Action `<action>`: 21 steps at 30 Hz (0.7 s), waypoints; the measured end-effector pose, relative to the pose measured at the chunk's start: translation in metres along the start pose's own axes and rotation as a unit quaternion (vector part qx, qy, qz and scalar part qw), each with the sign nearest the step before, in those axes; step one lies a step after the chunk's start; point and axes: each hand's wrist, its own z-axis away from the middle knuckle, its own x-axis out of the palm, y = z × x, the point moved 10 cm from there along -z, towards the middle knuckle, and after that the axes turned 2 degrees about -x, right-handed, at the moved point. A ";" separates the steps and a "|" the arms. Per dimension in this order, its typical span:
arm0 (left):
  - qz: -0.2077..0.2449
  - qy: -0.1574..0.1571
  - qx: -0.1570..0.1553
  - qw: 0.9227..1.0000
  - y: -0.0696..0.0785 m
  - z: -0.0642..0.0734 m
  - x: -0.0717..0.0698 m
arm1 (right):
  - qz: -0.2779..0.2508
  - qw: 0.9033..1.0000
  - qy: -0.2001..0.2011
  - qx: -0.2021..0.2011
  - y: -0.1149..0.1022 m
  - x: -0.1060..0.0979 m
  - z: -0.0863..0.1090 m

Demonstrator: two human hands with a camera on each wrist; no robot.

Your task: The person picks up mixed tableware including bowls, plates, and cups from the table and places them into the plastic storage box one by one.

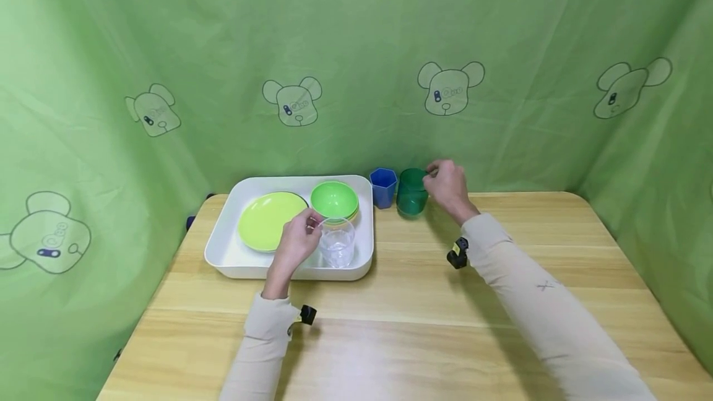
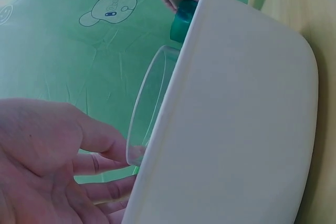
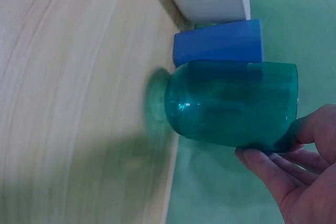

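With thumb and fingers, my left hand [image 1: 299,237] pinches the rim of a clear plastic cup [image 1: 337,247] at the front right of the white tray [image 1: 364,265]. In the left wrist view the tray's wall hides the cup's lower part. My right hand [image 1: 448,189] pinches the rim of a dark green see-through cup [image 3: 231,106], which is upright beside the tray. A blue six-sided cup [image 1: 383,188] stands between the green cup and the tray. Inside the tray, a yellow-green plate [image 1: 268,221] lies left of stacked bowls, a green bowl [image 1: 334,200] on top.
The tray sits at the back left of the wooden table [image 1: 423,339]. A green curtain [image 1: 356,30] with bear-head prints hangs close behind the table and along both sides.
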 end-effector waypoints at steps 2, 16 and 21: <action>0.002 0.001 0.001 1.000 0.000 0.000 0.000 | -0.002 1.000 0.002 -0.005 -0.004 -0.002 0.000; 0.009 0.011 0.017 1.000 0.008 0.005 0.000 | 0.004 0.998 0.037 -0.047 -0.029 -0.024 0.011; 0.007 0.013 0.020 1.000 0.008 0.005 0.000 | 0.003 0.997 0.044 -0.057 -0.036 -0.031 0.016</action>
